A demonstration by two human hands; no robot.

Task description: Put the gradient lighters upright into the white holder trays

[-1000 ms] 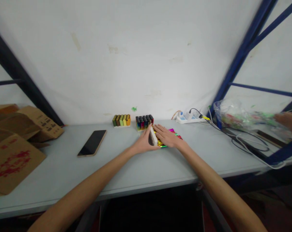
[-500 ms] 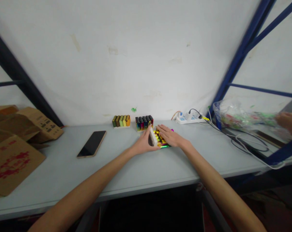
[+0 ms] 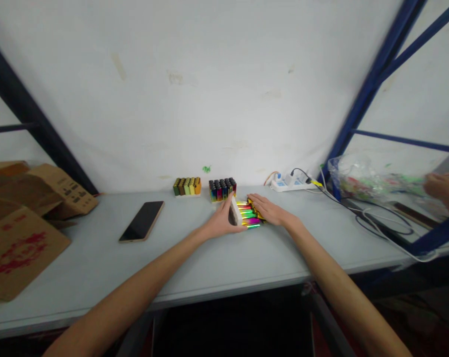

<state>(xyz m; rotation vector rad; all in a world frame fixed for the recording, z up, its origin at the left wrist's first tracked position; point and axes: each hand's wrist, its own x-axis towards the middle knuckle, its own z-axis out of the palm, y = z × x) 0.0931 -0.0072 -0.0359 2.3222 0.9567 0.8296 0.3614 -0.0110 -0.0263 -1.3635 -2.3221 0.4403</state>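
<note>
My left hand (image 3: 220, 221) grips a small white tray (image 3: 235, 212) tipped on its side on the grey table (image 3: 194, 258). A row of shiny coloured lighters (image 3: 248, 216) lies flat right of the tray, ends against it. My right hand (image 3: 266, 210) rests flat on the right part of those lighters, fingers together. Behind them stand a tray of dark-topped lighters (image 3: 222, 189) and a tray of yellow-green lighters (image 3: 187, 186).
A phone (image 3: 141, 220) lies face up at the left. Cardboard boxes (image 3: 21, 218) sit at the far left. A white power strip (image 3: 289, 181) with cables is at the back right. Another person's hand (image 3: 442, 188) reaches a plastic bag (image 3: 361, 179) behind the blue frame.
My right hand has slid back to the right, uncovering more of the lighters beside the tray. The left hand and tray have stayed put.
</note>
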